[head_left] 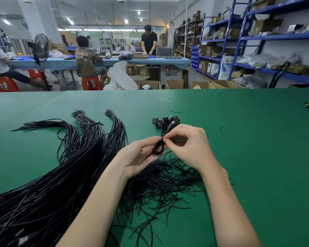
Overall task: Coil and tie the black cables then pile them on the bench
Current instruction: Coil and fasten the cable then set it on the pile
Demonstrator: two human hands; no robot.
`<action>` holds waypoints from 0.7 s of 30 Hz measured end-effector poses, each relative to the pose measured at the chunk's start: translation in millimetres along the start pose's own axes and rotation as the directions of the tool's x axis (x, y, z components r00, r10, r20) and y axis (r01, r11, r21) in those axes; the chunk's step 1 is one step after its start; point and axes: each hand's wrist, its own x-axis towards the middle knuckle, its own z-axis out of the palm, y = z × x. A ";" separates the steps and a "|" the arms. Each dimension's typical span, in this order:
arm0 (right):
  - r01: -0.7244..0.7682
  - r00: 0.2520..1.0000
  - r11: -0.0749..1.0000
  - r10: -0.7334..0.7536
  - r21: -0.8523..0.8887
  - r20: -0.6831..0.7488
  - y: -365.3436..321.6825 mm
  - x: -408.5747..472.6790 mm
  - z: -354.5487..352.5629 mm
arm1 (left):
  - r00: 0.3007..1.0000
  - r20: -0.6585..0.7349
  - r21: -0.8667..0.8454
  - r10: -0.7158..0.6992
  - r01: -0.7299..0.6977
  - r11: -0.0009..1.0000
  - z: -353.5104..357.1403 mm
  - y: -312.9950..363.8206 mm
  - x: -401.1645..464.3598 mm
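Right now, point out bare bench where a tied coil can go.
Free: green bench right of the right hand, and the far strip beyond the tied coils pile. Crowded: long cable bundles left, loose ties under both wrists.

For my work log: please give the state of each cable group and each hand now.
Coiled cable: looped, held by both hands.
Left hand: grips the coil.
Right hand: pinches the coil top.
Long cable bundles: uncoiled, lying on the bench.
Finished coils: piled behind the hands.
Short ties: loose heap.
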 end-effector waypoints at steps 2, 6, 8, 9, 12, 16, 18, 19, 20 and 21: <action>0.010 1.000 1.000 -0.010 0.015 -0.008 -1.3 -1.2 0.7 | 0.997 0.063 0.014 -0.045 0.045 0.999 -2.3 -0.3 -0.9; 0.018 1.000 0.999 -0.016 0.043 -0.026 -2.6 -1.6 -1.0 | 0.984 0.110 0.092 -0.144 0.134 0.987 -6.7 -0.9 -2.9; 0.013 1.000 0.999 -0.012 0.044 -0.018 -3.8 -2.1 -1.2 | 0.977 0.130 0.115 -0.168 0.154 0.981 -8.0 -1.9 -3.1; 0.013 1.000 0.999 -0.012 0.041 -0.010 -4.2 -2.2 -1.0 | 0.978 0.124 0.127 -0.165 0.150 0.981 -7.7 -2.3 -3.2; 0.027 1.000 1.000 -0.027 -0.007 0.000 -7.1 0.5 -0.5 | 0.991 0.059 0.120 -0.117 0.110 0.987 -5.8 -3.7 -0.6; 0.061 0.998 0.996 -0.063 -0.069 -0.026 -10.1 4.3 0.7 | 0.992 0.050 -0.010 -0.112 0.113 0.994 -4.0 -6.0 2.6; 0.069 0.997 0.995 -0.071 -0.068 -0.033 -9.6 2.8 3.4 | 0.992 0.051 -0.003 -0.118 0.119 0.993 -4.3 -6.1 2.7; 0.064 0.997 0.995 -0.067 -0.070 -0.037 -9.5 1.4 4.5 | 0.992 0.043 0.002 -0.117 0.117 0.993 -4.5 -6.5 3.2; 0.058 0.997 0.995 -0.061 -0.078 -0.043 -9.4 0.4 5.5 | 0.994 0.030 0.005 -0.108 0.108 0.994 -4.8 -7.0 4.4; 0.048 0.998 0.995 -0.052 -0.089 -0.045 -9.2 0.3 6.4 | 0.996 0.009 0.008 -0.094 0.094 0.996 -5.2 -7.3 5.7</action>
